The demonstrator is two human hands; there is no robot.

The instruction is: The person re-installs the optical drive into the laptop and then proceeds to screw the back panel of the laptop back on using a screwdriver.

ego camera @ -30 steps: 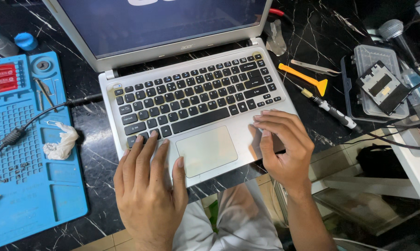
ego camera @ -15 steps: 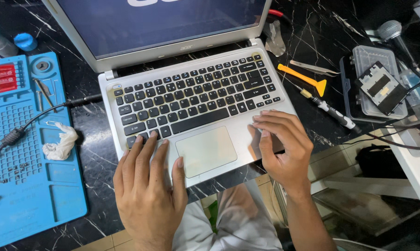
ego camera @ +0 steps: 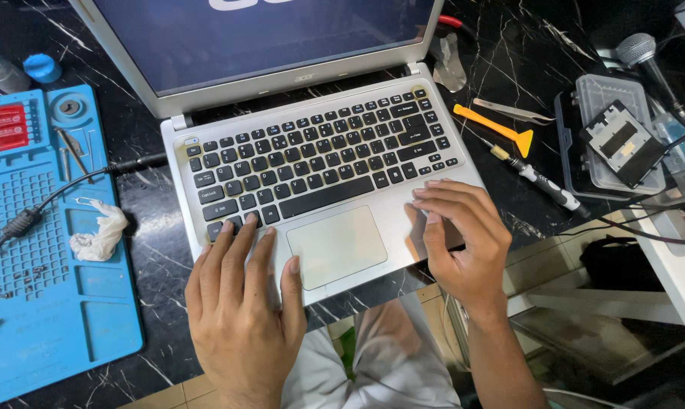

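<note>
An open silver laptop [ego camera: 388, 208] with black keys and a lit blue screen [ego camera: 267, 34] sits on a black marble table. My left hand [ego camera: 244, 303] lies flat on the left palm rest, fingers spread, fingertips at the bottom row of keys. My right hand [ego camera: 460, 238] rests on the right palm rest with its fingers curled onto the laptop's front right corner. The touchpad [ego camera: 336, 244] lies bare between the two hands. Neither hand holds anything.
A blue repair mat [ego camera: 47, 318] with a crumpled white tissue [ego camera: 96, 236] lies at the left, crossed by a black cable [ego camera: 24, 220]. At the right lie an orange pry tool [ego camera: 498, 130], tweezers [ego camera: 513, 111], a screwdriver [ego camera: 536, 182], a parts tray [ego camera: 623, 140] and a microphone [ego camera: 638, 49].
</note>
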